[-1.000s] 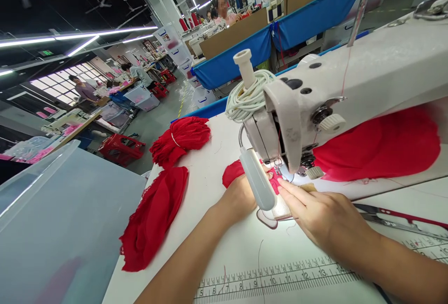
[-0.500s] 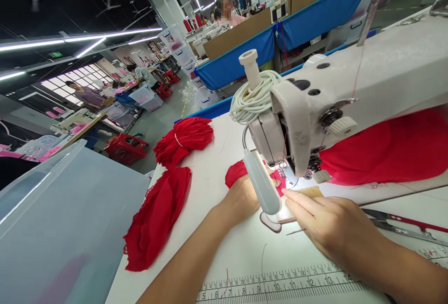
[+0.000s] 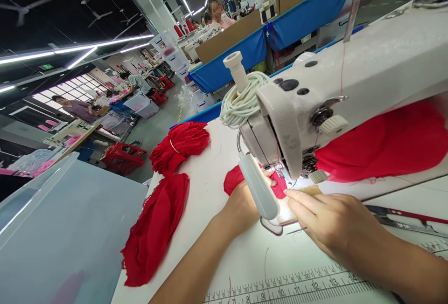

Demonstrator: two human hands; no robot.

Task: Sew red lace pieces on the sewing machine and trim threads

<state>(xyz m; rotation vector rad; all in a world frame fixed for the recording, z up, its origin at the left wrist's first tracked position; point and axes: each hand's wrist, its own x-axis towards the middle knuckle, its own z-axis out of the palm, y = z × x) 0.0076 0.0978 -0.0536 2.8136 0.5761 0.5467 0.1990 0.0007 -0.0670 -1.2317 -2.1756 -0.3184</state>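
A small red fabric piece lies under the needle area of a white sewing machine. My left hand is on the fabric at the left, its fingertips close to the presser foot. A pale sewing lamp covers part of that hand. My right hand pinches the fabric's near right edge, fingers together. Beneath it a thin pointed metal tip sticks out; whether the hand holds it I cannot tell.
A bundle of red fabric and a loose red piece lie left, beside a translucent bin. More red cloth sits behind the machine arm. Scissors lie right; a printed ruler runs along the front. People work in the background.
The red fabric piece has turned slightly under the needle, with both hands still on it. The whole view has shifted a little.
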